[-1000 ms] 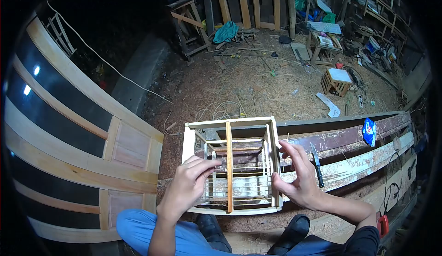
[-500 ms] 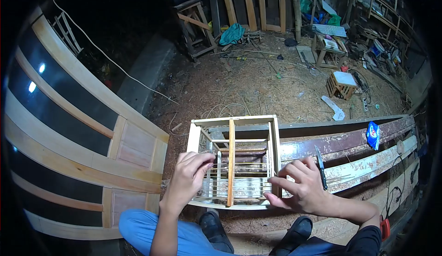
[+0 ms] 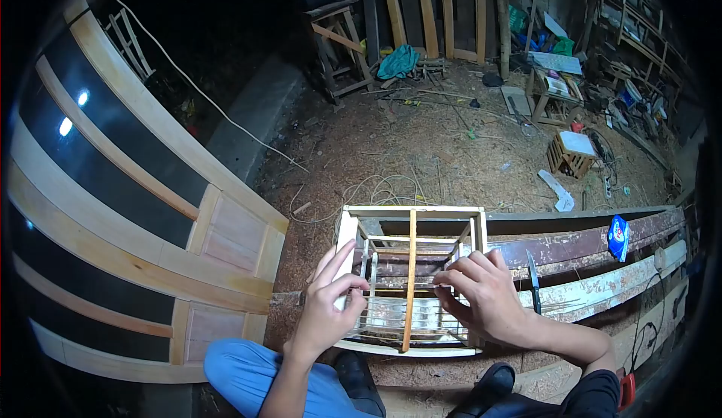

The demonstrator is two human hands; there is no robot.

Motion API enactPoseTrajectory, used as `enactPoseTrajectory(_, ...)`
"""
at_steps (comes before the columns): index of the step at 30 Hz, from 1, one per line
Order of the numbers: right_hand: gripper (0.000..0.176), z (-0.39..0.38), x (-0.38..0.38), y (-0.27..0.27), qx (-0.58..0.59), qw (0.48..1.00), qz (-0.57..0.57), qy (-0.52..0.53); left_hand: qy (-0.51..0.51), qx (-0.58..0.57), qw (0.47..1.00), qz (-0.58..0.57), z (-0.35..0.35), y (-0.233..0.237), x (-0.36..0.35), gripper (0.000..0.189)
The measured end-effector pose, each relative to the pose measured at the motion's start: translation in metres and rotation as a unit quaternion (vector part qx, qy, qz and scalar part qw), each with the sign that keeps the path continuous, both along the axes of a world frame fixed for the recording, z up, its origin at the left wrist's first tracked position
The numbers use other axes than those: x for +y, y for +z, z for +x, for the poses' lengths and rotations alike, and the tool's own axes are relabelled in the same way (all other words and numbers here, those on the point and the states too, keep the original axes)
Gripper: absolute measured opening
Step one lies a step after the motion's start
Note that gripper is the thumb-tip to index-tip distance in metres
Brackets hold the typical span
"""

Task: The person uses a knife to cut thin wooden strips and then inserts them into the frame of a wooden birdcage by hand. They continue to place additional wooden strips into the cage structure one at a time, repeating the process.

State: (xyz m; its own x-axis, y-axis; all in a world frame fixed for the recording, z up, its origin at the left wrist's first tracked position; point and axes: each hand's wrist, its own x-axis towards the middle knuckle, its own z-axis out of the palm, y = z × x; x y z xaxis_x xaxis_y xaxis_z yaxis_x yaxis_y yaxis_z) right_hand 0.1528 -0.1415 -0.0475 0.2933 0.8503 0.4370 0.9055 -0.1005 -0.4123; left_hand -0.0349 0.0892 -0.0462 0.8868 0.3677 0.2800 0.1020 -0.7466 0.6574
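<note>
A black-handled steel knife (image 3: 533, 283) lies on a long weathered plank (image 3: 602, 271) near a blue plastic packet (image 3: 618, 236); a pale glazed wooden door (image 3: 229, 239) lies at left.

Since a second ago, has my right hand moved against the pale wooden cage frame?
Yes. The right hand moved left, from the right post of the pale wooden cage frame inward toward its orange centre slat.

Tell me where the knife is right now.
In the head view, the knife lies on the long plank at the right, just beyond the right hand and the wooden cage.
</note>
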Motion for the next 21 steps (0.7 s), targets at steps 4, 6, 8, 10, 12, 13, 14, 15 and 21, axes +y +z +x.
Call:
enactPoseTrajectory(4, 0.023, -0.001, 0.001, -0.003, 0.017, 1.0, -0.002, -0.015, -0.009, 0.003, 1.0, -0.021, -0.001, 0.002, -0.001, 0.005)
enactPoseTrajectory(6, 0.017, 0.0, 0.001, 0.002, 0.012, 1.0, -0.013, -0.001, -0.001, -0.002, 0.993, -0.117, 0.0, 0.003, -0.005, 0.008)
enactPoseTrajectory(8, 0.016, 0.002, 0.003, 0.003, 0.019, 0.999, -0.027, -0.001, -0.007, 0.001, 0.996, -0.083, -0.001, -0.001, -0.004, 0.008)
enactPoseTrajectory(10, 0.014, 0.004, 0.005, 0.003, 0.025, 0.999, -0.046, -0.002, -0.011, 0.001, 0.999, -0.051, -0.003, -0.002, -0.002, 0.008)
enactPoseTrajectory(12, 0.015, 0.002, 0.005, 0.0, 0.014, 0.999, -0.045, 0.001, -0.026, -0.011, 0.999, -0.043, -0.003, -0.002, -0.001, 0.009)
enactPoseTrajectory(13, 0.015, 0.001, 0.006, -0.001, 0.006, 0.999, -0.043, 0.003, -0.024, -0.012, 0.999, -0.043, -0.003, -0.002, -0.001, 0.009)
enactPoseTrajectory(14, 0.015, 0.002, 0.006, -0.002, 0.004, 0.999, -0.042, 0.004, -0.023, -0.01, 0.999, -0.039, -0.002, -0.002, -0.003, 0.009)
enactPoseTrajectory(15, 0.016, 0.003, 0.006, -0.003, 0.019, 0.999, -0.037, 0.017, -0.022, -0.008, 0.999, -0.035, -0.001, -0.002, -0.004, 0.01)
enactPoseTrajectory(21, 0.017, 0.01, 0.008, -0.014, 0.061, 0.997, -0.025, 0.048, 0.009, -0.016, 0.995, -0.098, 0.002, -0.007, -0.007, 0.01)
